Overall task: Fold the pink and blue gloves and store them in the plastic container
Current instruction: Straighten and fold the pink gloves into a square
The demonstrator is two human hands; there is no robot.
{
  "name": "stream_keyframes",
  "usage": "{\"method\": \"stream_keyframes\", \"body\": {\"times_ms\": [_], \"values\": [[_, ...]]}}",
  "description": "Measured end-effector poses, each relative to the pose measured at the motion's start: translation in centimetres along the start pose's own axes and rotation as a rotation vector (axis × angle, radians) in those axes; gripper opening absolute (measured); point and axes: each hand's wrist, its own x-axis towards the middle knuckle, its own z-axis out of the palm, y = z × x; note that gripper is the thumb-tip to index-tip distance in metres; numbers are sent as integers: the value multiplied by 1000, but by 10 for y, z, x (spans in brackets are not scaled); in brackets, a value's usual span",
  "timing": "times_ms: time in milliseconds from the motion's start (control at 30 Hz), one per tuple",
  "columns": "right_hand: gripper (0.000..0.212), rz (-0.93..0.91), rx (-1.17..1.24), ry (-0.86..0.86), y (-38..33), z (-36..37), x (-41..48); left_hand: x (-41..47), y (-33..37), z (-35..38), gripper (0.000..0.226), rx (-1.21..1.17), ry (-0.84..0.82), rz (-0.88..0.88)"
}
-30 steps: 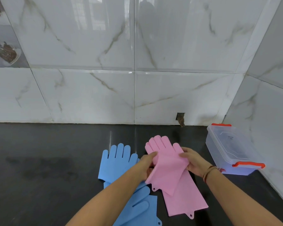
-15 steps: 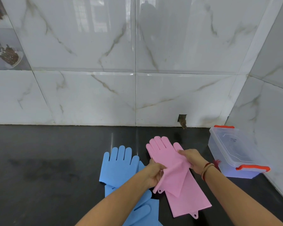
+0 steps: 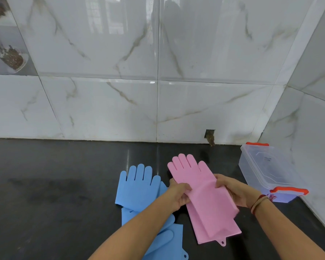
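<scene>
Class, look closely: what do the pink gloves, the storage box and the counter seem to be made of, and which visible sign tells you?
Pink gloves: probably silicone or rubber; matte, bending softly in the left hand and right hand.
Storage box: clear hard plastic; see-through walls, orange clips.
Counter: likely polished dark stone; it mirrors the wall.

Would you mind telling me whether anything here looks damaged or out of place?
One thing: a rough broken hole in the wall tile just above the counter, behind the pink gloves. The gloves and the plastic container look fine.
</scene>
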Motion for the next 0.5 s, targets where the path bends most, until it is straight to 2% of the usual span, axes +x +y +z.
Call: {"method": "stream_keyframes", "body": {"times_ms": [200,300,400,500], "values": [[45,192,-420,82,3,-2,-6,1,8,-1,63,266,22,9],[31,182,-444,167,1,7,-6,8,9,-3,60,377,29,44],[31,128,-473,322,-1,16,1,10,9,-7,58,429,7,37],[26,61,-465,405,3,20,14,13,11,-9,55,474,2,32]]}}
